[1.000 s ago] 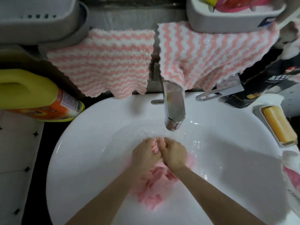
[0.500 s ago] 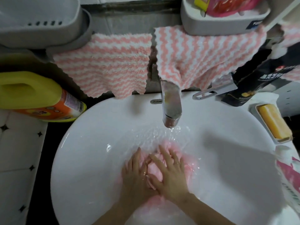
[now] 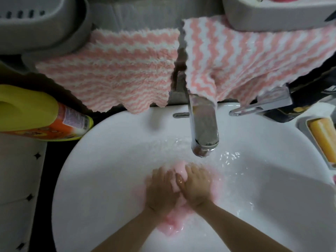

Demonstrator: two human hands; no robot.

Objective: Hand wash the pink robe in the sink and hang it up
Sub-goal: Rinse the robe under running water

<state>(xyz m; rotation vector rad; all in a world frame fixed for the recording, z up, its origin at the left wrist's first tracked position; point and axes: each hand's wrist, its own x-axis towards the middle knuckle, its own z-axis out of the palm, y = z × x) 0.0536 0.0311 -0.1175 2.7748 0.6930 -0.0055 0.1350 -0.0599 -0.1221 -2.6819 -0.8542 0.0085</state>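
1. Head view, basin: a white round sink (image 3: pixel 109 160) fills the lower frame and holds shallow, rippling water
2. Head view, task item: the pink robe (image 3: pixel 171 226) lies bunched and wet in the middle of the sink bowl, below and in front of the faucet (image 3: pixel 203 128); a fold of it rises between the two hands, and the rest spreads under them toward the near rim
3. Head view, left hand (image 3: pixel 161 190): it is placed palm down on the robe, with the fingers curled over the fabric and gripping it; the fingertips are partly hidden in the cloth and water
4. Head view, right hand (image 3: pixel 197 188): it is set just beside the left hand and touching it, with the fingers bent round the raised fold and holding it; the thumb lies along the inner edge of the fold
5. Head view, fittings: the chrome faucet spout projects over the bowl from the far rim; the faucet lever (image 3: pixel 260 106) points to the right of the spout
6. Head view, surroundings: two pink-and-white striped cloths, one left (image 3: pixel 112 75) and one right (image 3: pixel 245 59), hang behind the sink under two grey baskets (image 3: pixel 36 24); the right cloth touches the top of the faucet
7. Head view, side items: a yellow bottle (image 3: pixel 32 111) lies on its side at the left of the sink; a yellow soap bar (image 3: pixel 323 135) sits in a soap dish (image 3: pixel 301 128) at the right rim
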